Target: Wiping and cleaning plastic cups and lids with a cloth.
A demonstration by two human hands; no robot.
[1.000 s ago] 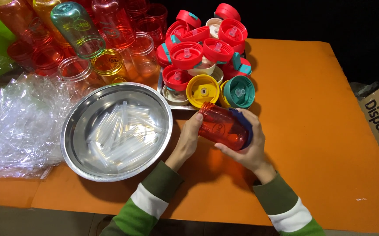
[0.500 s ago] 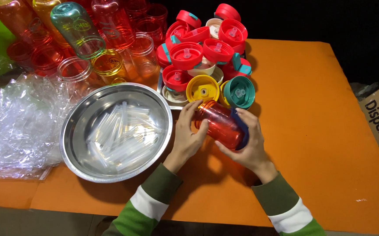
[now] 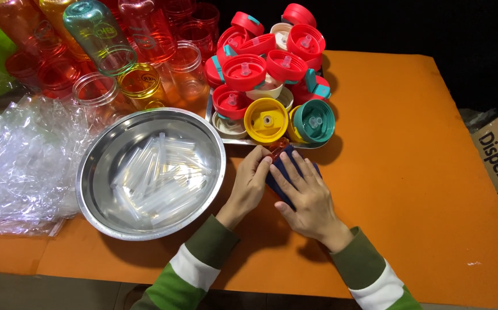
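A red bottle (image 3: 277,148) with a dark blue lid (image 3: 280,172) is being pressed onto the orange desk (image 3: 409,172) between the left hand (image 3: 251,182) and right hand (image 3: 305,194), both grips closed around it, just beside the steel bowl (image 3: 97,172) and below the tray of lids (image 3: 272,80).

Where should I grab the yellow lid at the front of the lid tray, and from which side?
Take the yellow lid by its round rim, coming from above and the front. It leans tilted toward the near edge, with the teal lid close at its right.
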